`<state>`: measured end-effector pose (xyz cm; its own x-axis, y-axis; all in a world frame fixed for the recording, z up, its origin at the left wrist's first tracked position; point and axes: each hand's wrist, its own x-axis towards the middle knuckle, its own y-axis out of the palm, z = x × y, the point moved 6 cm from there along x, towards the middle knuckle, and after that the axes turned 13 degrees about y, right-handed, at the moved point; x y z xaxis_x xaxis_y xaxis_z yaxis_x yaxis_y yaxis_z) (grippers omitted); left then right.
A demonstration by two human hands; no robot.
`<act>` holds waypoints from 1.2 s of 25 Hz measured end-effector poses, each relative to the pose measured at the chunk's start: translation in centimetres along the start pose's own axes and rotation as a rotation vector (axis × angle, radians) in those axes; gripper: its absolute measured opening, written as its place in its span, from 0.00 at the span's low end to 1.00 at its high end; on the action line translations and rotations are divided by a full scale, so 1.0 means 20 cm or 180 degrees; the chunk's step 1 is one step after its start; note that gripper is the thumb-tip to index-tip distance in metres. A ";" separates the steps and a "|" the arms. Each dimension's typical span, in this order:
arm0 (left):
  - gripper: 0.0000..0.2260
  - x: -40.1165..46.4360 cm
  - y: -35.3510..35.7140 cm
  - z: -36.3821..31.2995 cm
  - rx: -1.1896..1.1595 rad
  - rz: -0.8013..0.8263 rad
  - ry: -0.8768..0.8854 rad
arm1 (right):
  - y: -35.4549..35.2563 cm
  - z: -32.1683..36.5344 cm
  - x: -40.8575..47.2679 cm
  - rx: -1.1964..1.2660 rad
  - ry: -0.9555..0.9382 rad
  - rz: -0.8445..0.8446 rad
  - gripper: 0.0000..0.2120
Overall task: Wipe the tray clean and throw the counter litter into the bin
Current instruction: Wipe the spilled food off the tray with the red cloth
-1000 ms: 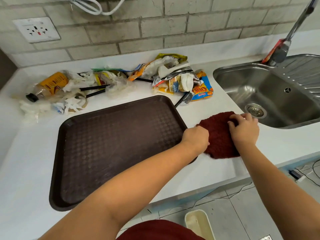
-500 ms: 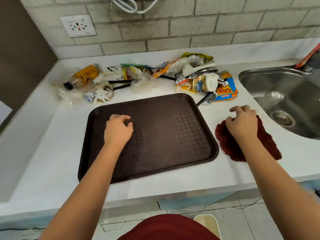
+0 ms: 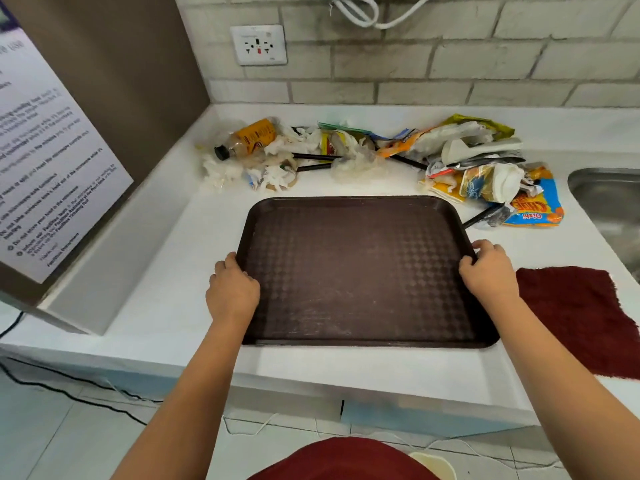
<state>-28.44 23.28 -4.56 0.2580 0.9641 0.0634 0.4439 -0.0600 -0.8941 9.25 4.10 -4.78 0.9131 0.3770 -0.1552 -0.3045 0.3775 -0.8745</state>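
Left hand [image 3: 231,293] and right hand [image 3: 487,271] grip opposite rims of the dark brown rectangular plastic tray [image 3: 356,268]; dark red cloth [image 3: 575,317] lies right; crumpled wrapper litter [image 3: 381,157] lies far.

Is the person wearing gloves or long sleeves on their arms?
No. The left hand and right hand are bare, with no gloves, rings or watch showing. Both forearms are uncovered up to the picture's edge. Dark red clothing shows at the bottom.

Surface: white counter [image 3: 194,271].
Centre: brown tray [image 3: 356,271], flat.
3 o'clock: dark red cloth [image 3: 581,317], just beside the tray.
12 o'clock: litter [image 3: 346,154] strewn along the back edge.
2 o'clock: sink [image 3: 609,202].
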 end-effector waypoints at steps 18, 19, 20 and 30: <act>0.24 0.10 -0.05 0.15 0.0280 -0.0131 0.0241 | -0.24 -0.16 -0.04 -0.0986 0.0687 -0.0285 0.22; 0.23 0.10 -0.05 0.15 0.0292 -0.0143 0.0251 | -0.26 -0.25 -0.02 -0.1032 0.1070 0.0111 0.27; 0.23 0.11 -0.04 0.15 0.0305 -0.0150 0.0255 | -0.26 -0.31 -0.01 -0.1045 0.1386 0.0492 0.33; 0.23 0.12 -0.04 0.14 0.0729 -0.0210 0.0318 | -0.29 -0.41 -0.07 -0.0504 0.1300 -0.0689 0.17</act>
<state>-30.57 26.33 -4.98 0.3235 0.9329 0.1581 0.2596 0.0732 -0.9629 12.02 -5.45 -3.26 0.9923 -0.0707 -0.1019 -0.0798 0.2653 -0.9609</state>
